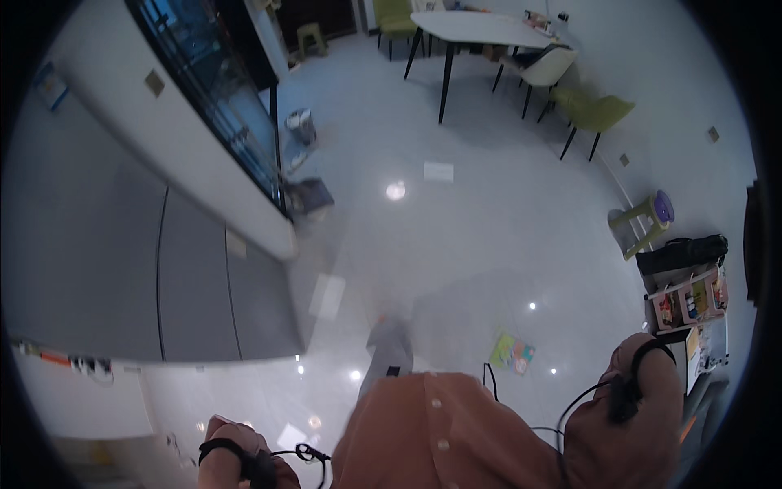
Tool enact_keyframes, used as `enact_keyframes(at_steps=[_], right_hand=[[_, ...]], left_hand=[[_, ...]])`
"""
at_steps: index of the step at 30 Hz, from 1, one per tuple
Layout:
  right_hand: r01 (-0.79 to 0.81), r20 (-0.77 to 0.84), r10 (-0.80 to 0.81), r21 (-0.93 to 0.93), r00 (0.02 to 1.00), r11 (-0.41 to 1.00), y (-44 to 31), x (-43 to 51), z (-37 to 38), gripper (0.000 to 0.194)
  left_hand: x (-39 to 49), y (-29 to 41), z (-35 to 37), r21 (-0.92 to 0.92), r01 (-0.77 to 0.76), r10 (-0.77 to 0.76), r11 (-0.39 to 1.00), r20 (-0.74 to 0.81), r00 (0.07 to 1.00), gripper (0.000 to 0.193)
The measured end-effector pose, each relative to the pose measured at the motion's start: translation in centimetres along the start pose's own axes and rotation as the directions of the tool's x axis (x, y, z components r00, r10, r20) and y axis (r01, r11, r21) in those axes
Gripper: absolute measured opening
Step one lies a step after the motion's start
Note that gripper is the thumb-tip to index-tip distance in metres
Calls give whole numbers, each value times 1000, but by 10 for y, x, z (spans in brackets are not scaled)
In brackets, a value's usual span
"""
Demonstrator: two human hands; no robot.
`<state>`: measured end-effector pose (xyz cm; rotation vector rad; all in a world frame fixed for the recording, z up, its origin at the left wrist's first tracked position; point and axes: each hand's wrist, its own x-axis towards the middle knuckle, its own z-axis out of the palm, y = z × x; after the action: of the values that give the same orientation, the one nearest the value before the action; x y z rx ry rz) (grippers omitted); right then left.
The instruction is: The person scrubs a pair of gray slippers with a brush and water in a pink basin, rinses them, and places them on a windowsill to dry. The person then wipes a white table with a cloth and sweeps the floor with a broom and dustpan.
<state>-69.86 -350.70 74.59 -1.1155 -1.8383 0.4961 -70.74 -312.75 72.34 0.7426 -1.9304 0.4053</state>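
Observation:
My left hand (235,433) is low at the left, beside my body, with a black strap and a cabled device at the wrist. My right hand (629,354) is at the lower right, in front of my bent arm, with a similar black strap and cable. Nothing can be made out in either hand, and the fingers are too blurred to tell their pose. Between them show my orange-brown buttoned shirt (415,422) and one grey trouser leg (391,351). A colourful printed sheet or book (512,353) lies on the glossy floor, left of my right hand.
Grey cabinet fronts (195,269) and a glass sliding door (226,104) line the left, with a bin (300,126) nearby. A white table (476,27) and green chairs (589,110) stand ahead. At right are a stool (641,223), a black bag (681,253) and a basket rack (687,299).

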Motion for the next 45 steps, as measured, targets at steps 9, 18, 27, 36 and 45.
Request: enact_keyframes(at_steps=[9, 18, 27, 36, 45], right_hand=[[-26, 83, 30, -53, 996, 998, 133, -15, -208, 20], [-141, -110, 152, 100, 982, 985, 279, -130, -384, 14], [-162, 252, 100, 240, 963, 957, 385, -182, -626, 23], [-596, -752, 645, 457, 137, 660, 594, -379, -816, 25], [-708, -745, 665, 497, -52, 501, 687, -419, -959, 26]], left_hand=[[-100, -179, -215, -737, 467, -375, 489, 305, 875, 27], [-173, -374, -367, -547, 466, -309, 696, 358, 881, 27], [-197, -540, -470, -395, 351, -140, 849, 472, 871, 31], [-362, -744, -605, -839, 431, -486, 333, 239, 841, 27], [-406, -855, -796, -722, 528, -469, 447, 313, 826, 17]])
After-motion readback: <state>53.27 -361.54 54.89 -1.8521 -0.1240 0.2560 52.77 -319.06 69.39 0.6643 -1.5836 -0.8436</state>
